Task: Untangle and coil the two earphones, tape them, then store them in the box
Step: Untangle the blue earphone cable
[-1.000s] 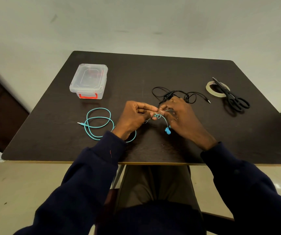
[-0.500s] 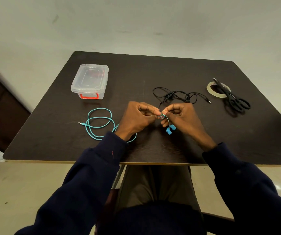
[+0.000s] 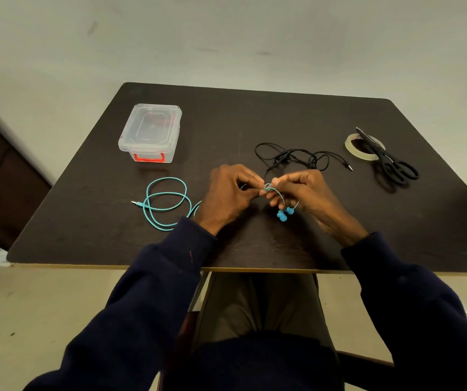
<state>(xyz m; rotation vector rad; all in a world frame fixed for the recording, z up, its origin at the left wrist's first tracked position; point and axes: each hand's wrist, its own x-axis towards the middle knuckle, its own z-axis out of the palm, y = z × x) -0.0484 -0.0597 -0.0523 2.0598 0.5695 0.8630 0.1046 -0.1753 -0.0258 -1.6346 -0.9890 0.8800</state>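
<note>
The earphone cable (image 3: 167, 204) left of the left grip (image 3: 229, 193) is teal; its buds (image 3: 284, 214) under the right grip (image 3: 308, 193) are brighter blue; the second earphone (image 3: 297, 159) beyond both is black; box (image 3: 150, 131) clear, latch (image 3: 149, 158) red-orange; scissors (image 3: 393, 165) black; tape (image 3: 350, 148) pale cream; table (image 3: 254, 114) dark brown, faintly wood-grained; sleeves (image 3: 156, 277) navy.

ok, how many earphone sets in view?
2. Teal earphones: pinched between left hand and right hand, cable looping left on the table. Black earphones: tangled, just beyond the hands. None appear hidden.
</note>
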